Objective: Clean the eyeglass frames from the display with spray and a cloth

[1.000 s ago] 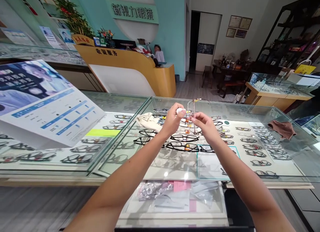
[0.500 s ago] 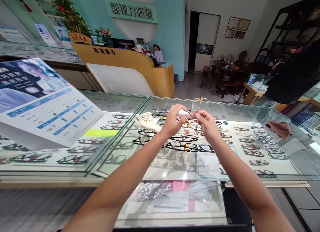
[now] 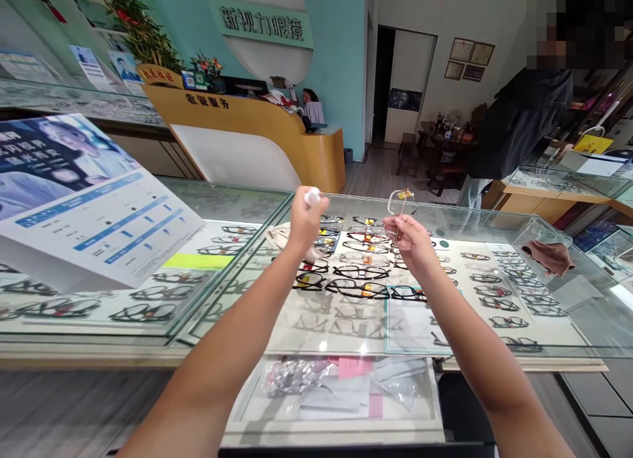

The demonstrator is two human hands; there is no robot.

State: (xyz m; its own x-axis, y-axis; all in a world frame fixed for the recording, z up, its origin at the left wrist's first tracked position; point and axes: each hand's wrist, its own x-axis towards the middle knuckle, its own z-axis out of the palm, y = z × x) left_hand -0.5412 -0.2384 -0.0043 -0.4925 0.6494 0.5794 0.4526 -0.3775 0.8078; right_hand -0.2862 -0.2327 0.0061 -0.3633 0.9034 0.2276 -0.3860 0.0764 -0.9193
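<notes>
My right hand (image 3: 410, 240) pinches a thin-rimmed pair of glasses (image 3: 401, 203) and holds it up above the glass display counter (image 3: 494, 214). My left hand (image 3: 304, 222) is closed round a small white object (image 3: 312, 195) and is raised to the left, apart from the glasses. Under both hands, inside the counter, lie rows of dark-framed glasses (image 3: 361, 288). A beige cloth (image 3: 279, 235) rests on the glass just beyond my left hand.
A tilted printed sign board (image 3: 89, 207) stands on the counter at left. A brown cloth (image 3: 548, 255) lies at right. A person in dark clothes (image 3: 514, 122) stands behind the right counters. Plastic bags and pink slips (image 3: 346, 379) lie on the lower shelf.
My left hand has pulled away leftward and up from the glasses with the white object. A person in dark clothes has come into view at the right.
</notes>
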